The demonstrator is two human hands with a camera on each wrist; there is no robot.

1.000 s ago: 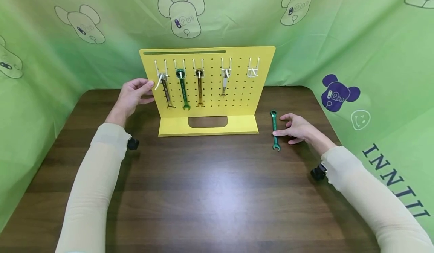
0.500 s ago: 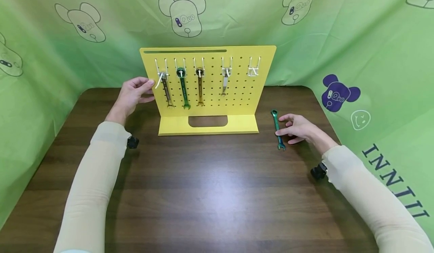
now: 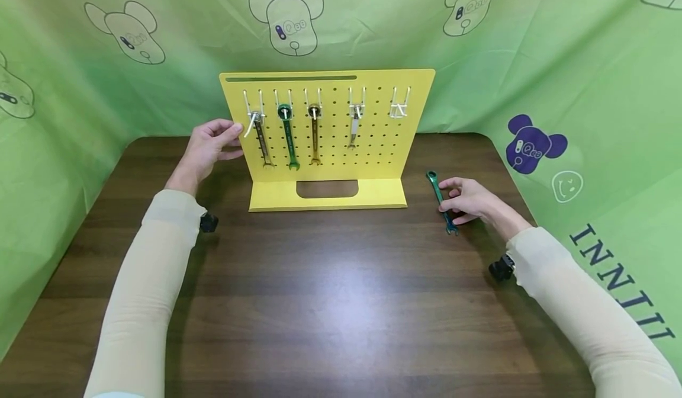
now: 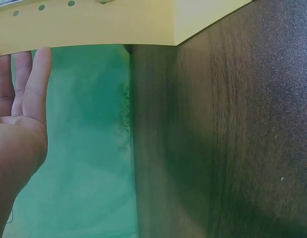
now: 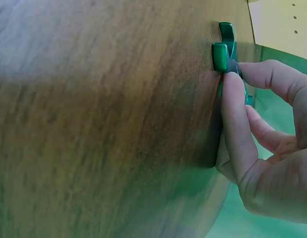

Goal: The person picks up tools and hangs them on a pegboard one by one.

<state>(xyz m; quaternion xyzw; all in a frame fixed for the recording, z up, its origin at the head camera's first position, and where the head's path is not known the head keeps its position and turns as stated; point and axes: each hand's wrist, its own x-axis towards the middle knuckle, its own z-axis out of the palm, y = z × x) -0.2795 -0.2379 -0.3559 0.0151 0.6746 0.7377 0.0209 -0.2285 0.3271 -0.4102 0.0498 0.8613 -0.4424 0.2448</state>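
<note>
At the left edge of a yellow pegboard point(image 3: 330, 149), my left hand point(image 3: 205, 148) grips the board, thumb on the front and fingers reaching behind it. A green combination wrench point(image 3: 437, 192) lies slanted on the table right of the board. My right hand point(image 3: 470, 199) pinches its middle between thumb and fingers; the right wrist view shows the thumb point(image 5: 233, 94) against the shaft below the wrench's open end point(image 5: 220, 57). On the board's hooks hang a dark wrench point(image 3: 261, 141), a green wrench point(image 3: 289, 139), a bronze wrench point(image 3: 315, 135) and a small silver wrench point(image 3: 354, 128).
A hook point(image 3: 398, 109) at the board's right bears no wrench. The leftmost hook point(image 3: 249, 127) juts out toward the front. The board's base stands on a brown wooden table point(image 3: 319, 303), and a green printed curtain point(image 3: 373, 25) encloses the back and sides.
The green wrench on the table has turned: its open end has swung to the right, toward my right palm, while its ring end stays nearly in place. My left hand keeps its hold on the board.
</note>
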